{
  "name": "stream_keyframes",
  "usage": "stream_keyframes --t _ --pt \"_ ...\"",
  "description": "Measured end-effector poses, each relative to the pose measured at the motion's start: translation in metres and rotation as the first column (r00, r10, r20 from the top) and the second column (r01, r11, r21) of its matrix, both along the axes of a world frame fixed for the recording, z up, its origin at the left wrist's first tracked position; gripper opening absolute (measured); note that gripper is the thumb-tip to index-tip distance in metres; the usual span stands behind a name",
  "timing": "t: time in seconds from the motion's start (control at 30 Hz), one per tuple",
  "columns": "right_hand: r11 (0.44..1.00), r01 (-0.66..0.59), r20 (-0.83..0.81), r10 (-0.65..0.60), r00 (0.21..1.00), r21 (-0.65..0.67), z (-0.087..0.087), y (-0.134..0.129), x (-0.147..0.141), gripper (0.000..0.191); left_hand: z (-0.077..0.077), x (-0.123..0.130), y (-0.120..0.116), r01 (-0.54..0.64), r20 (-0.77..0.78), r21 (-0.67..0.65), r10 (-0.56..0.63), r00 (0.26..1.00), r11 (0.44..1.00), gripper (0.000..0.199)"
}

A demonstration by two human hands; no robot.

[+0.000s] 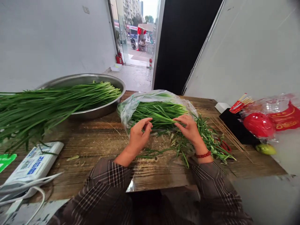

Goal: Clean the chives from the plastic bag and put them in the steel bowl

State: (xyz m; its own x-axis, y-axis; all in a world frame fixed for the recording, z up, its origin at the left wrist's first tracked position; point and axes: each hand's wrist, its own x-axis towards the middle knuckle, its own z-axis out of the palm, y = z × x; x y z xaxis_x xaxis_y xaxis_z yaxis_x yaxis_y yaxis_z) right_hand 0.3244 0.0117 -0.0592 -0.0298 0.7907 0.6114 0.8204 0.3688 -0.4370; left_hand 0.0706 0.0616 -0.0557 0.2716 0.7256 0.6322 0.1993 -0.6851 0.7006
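Observation:
A bunch of garlic chives (154, 111) lies in a clear plastic bag (127, 109) on the wooden table. My right hand (188, 128), with a red bead bracelet at the wrist, pinches the pale ends of a few chives between thumb and fingertips. To the left, my left hand (140, 134) is held just in front of the bag, fingers loosely curled and thumb apart, with nothing visible in it. Trimmed chive scraps (211, 137) are heaped beside and under my right forearm. More chives (82, 97) rest across a large metal basin (100, 111), their leaves hanging over its left side.
A power strip (35, 162) with white cables sits at the left. On the right are thin wooden sticks (231, 136), red-handled scissors (225, 146) partly under scraps, and a black box (236, 125) with red packets. A glass door (120, 31) stands beyond the table.

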Motion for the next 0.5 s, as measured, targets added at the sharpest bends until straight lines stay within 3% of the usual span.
stream_keyframes --t 0.13,0.23,0.37,0.5 --pt "0.996 -0.066 -0.095 0.06 0.994 -0.056 -0.004 -0.012 0.0 0.016 0.005 -0.003 0.005 -0.091 -0.051 0.116 0.097 0.994 0.989 0.021" --pt "0.99 -0.111 -0.124 0.1 0.987 -0.089 -0.001 -0.014 0.002 0.017 0.002 -0.002 0.012 -0.069 -0.224 0.227 0.121 0.967 0.972 0.025" --pt "0.983 -0.141 -0.145 0.123 0.982 -0.119 0.003 -0.016 0.002 0.019 -0.006 0.004 0.016 0.026 -0.509 0.278 0.124 0.852 0.96 0.037" --pt "0.98 -0.047 -0.102 0.027 0.994 -0.191 0.003 -0.017 0.003 0.024 -0.009 0.006 0.015 -0.023 -0.585 0.319 0.216 0.782 0.948 0.03"
